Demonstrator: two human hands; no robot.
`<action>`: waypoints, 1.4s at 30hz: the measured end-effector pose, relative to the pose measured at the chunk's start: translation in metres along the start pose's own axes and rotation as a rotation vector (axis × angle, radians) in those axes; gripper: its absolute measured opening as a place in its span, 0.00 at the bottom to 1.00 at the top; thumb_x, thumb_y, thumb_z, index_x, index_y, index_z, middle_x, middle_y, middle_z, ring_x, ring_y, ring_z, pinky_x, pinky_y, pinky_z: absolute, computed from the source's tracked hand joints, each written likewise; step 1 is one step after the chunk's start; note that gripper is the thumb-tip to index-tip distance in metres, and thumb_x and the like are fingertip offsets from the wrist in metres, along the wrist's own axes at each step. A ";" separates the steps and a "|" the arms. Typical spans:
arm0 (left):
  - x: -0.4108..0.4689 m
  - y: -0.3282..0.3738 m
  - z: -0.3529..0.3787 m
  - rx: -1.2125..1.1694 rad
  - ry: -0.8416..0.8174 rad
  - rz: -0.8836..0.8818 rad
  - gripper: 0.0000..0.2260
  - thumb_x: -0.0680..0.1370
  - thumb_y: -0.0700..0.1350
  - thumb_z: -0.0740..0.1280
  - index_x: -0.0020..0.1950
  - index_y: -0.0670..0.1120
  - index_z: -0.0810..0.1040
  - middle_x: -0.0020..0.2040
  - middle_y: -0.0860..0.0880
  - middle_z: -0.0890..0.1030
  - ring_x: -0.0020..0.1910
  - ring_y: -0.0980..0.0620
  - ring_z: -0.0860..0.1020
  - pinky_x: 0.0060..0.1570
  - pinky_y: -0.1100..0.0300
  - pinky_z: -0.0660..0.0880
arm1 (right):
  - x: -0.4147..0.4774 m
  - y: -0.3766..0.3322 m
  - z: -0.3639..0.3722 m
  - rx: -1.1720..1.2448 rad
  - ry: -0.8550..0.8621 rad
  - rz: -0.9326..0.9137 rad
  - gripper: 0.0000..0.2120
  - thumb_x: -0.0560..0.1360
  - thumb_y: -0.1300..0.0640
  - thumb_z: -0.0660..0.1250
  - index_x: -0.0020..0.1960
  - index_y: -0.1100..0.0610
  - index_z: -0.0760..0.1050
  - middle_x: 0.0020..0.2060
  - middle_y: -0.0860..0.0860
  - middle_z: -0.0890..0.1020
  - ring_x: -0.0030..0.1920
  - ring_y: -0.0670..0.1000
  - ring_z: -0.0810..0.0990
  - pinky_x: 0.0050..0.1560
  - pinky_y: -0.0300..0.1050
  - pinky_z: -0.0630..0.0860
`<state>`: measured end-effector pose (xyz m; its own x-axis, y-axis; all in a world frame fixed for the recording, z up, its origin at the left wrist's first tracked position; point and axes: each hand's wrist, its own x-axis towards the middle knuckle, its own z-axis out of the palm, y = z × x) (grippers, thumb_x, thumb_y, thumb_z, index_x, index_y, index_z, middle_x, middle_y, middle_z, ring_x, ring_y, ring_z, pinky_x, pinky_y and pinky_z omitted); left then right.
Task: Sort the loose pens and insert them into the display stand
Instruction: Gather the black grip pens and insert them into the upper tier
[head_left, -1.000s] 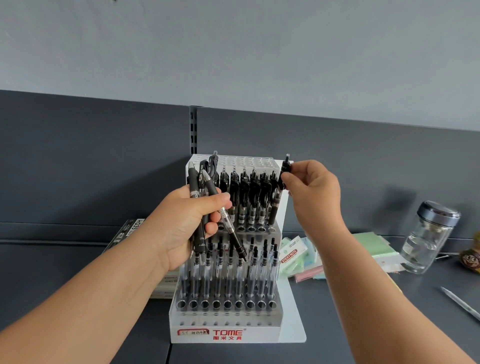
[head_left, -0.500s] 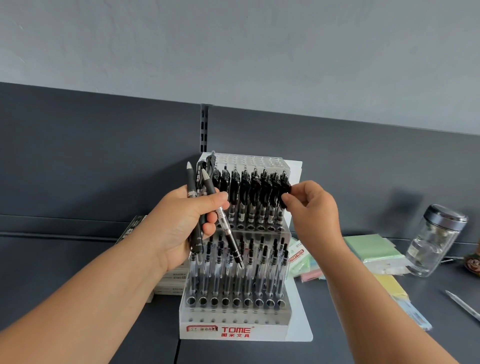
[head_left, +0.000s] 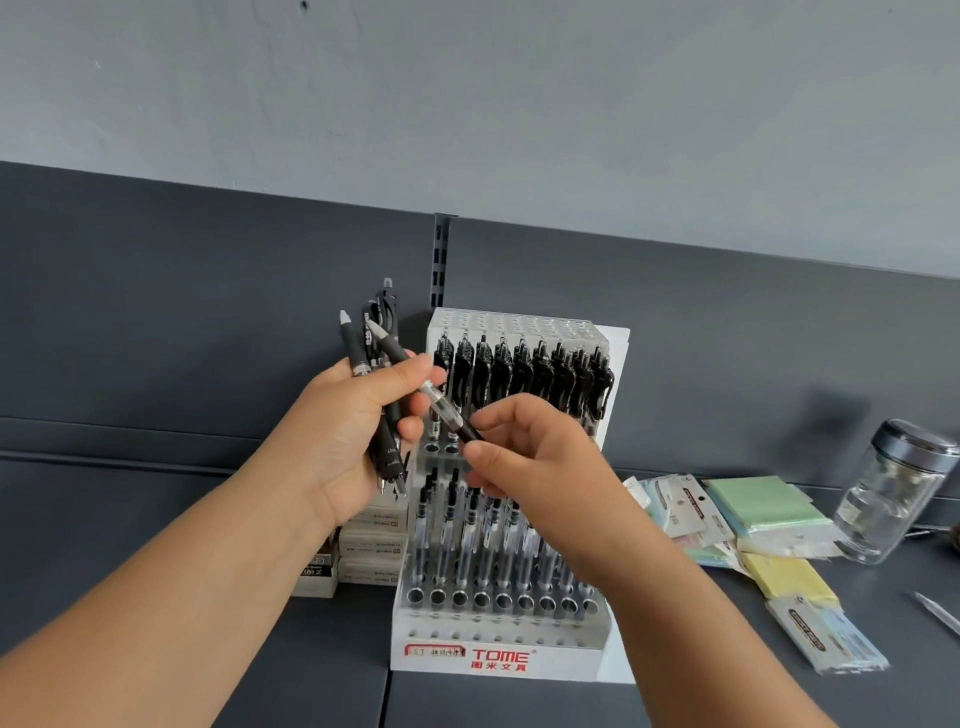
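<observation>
Head view: right hand (head_left: 540, 467) pinches the lower end of one slanting pen (head_left: 441, 408). Its long axis rises leftward into the bundle (head_left: 388, 452) gripped by the left hand (head_left: 337, 441), in front of the stand (head_left: 498, 662).

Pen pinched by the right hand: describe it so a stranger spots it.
Find the white tiered display stand; at its upper left the left hand grips a bunch of black pens. The clear-barrelled pen with black rubber grip slants down-right, the only one the right hand pinches.
</observation>
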<state>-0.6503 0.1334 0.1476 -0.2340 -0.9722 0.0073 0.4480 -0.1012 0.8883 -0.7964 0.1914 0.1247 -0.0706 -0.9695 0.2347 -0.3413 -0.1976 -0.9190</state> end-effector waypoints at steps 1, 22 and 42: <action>0.000 0.002 -0.002 -0.026 0.008 0.008 0.03 0.73 0.38 0.69 0.45 0.42 0.76 0.39 0.46 0.83 0.29 0.57 0.74 0.23 0.68 0.69 | 0.001 0.000 0.001 0.015 0.012 0.005 0.05 0.76 0.61 0.67 0.47 0.51 0.76 0.37 0.47 0.83 0.40 0.46 0.83 0.46 0.44 0.80; -0.005 -0.016 -0.037 0.105 0.077 -0.201 0.04 0.78 0.40 0.66 0.50 0.40 0.75 0.38 0.43 0.81 0.26 0.55 0.71 0.20 0.66 0.67 | 0.031 -0.020 0.006 0.524 0.293 -0.084 0.07 0.78 0.62 0.64 0.41 0.56 0.75 0.35 0.49 0.82 0.38 0.48 0.80 0.42 0.42 0.78; -0.009 -0.011 -0.065 0.253 -0.009 -0.126 0.06 0.80 0.42 0.64 0.54 0.44 0.79 0.36 0.48 0.83 0.32 0.54 0.77 0.29 0.61 0.74 | 0.063 -0.021 0.034 -0.091 0.466 -0.218 0.05 0.78 0.58 0.65 0.45 0.50 0.76 0.38 0.50 0.82 0.43 0.55 0.81 0.47 0.53 0.80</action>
<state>-0.5971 0.1292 0.1074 -0.2825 -0.9532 -0.1074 0.1852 -0.1640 0.9689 -0.7620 0.1299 0.1482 -0.3910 -0.7357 0.5531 -0.4736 -0.3544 -0.8063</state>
